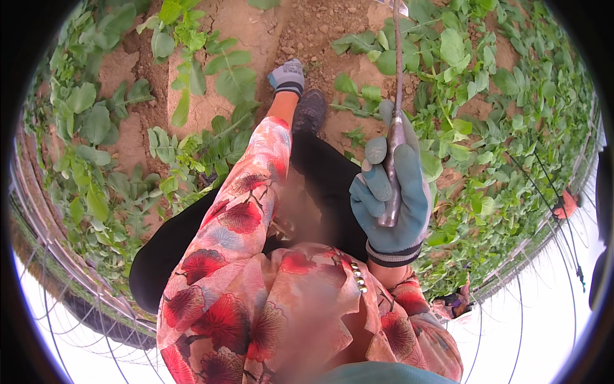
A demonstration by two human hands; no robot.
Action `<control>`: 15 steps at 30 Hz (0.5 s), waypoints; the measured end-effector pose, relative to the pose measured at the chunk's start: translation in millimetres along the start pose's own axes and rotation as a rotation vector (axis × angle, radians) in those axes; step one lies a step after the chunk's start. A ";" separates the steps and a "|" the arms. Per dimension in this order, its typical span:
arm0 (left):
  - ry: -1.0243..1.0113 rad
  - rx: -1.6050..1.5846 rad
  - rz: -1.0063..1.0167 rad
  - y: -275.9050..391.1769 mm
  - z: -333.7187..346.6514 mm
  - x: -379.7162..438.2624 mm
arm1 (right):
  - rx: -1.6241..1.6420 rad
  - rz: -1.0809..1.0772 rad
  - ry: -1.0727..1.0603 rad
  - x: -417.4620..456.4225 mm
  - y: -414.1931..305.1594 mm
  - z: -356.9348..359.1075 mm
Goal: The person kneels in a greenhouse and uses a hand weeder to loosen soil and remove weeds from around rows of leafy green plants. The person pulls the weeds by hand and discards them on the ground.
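My right hand (395, 192), in a grey knit glove with a blue-green coated palm, holds a metal-handled tool (394, 168) palm up. Its fingers curl around the dull metal handle. From the handle a thin rod runs forward to the top edge of the view, where the tool's working end cannot be made out. My left hand (289, 76) wears a similar glove and is low over the bare soil (319, 33), just ahead of a dark shoe (309, 111). Its back faces me, and its fingers are mostly hidden.
Leafy green plants (235, 77) grow on my left, with denser plants (453, 53) on my right. Another person (453, 305) is low among the plants at the lower right. Thin hoops (520, 312) arch along the rim. A pale object (402, 7) shows at the top edge.
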State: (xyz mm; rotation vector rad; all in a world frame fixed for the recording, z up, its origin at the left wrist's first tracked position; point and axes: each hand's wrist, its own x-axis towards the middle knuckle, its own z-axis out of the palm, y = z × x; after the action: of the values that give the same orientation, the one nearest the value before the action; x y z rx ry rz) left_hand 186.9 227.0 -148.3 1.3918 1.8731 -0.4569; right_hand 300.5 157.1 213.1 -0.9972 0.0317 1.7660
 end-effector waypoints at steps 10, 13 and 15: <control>0.140 -0.048 0.310 -29.3 -127.4 -34.3 | 0.028 -0.098 -0.015 -3.2 1.5 -2.3; 0.261 0.093 0.492 -19.6 -194.8 -76.0 | 0.048 -0.137 -0.045 1.1 6.1 -4.9; 0.340 0.172 0.616 -19.5 -228.4 -110.7 | 0.046 -0.170 -0.025 2.2 9.0 -7.1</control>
State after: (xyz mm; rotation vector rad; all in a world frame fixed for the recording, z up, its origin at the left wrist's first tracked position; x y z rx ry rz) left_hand 103.3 299.0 81.0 2.1656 1.5552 -0.0700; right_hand 297.5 151.5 203.3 -0.9173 -0.0277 1.6159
